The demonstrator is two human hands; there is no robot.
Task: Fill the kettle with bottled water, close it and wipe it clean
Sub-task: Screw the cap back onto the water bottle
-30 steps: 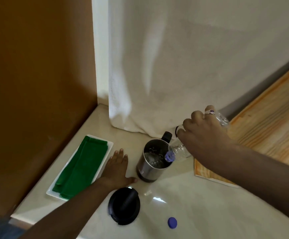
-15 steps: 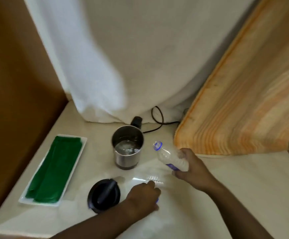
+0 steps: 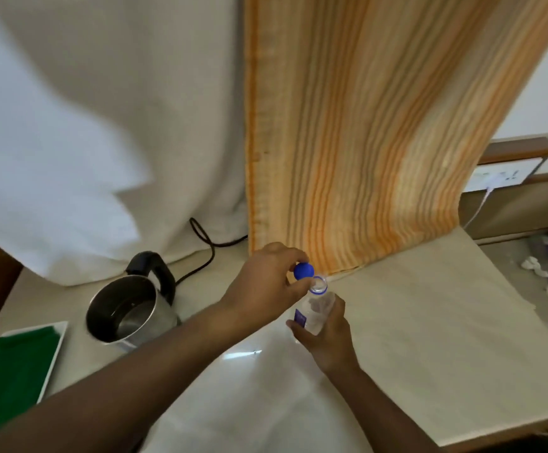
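Since half a second ago left hand has come up off the counter with the blue cap, pinched in its fingertips just above and left of the bottle mouth, not yet seated. Right hand has brought the bottle upright, wrapped around its lower body, directly below the left hand. View has swung right too. Pouring looks done, so recapping is the step in hand; kettle closing and wiping not yet done.

Kettle sits well left of both hands, open, no lid on it, some water showing at the bottom; level hard to judge. Lid not in view now. Bottle clear, looks nearly empty, a little water maybe left, cannot tell for sure. Green cloth lies in a white tray, further left past the kettle, untouched. Black cord runs behind the kettle.
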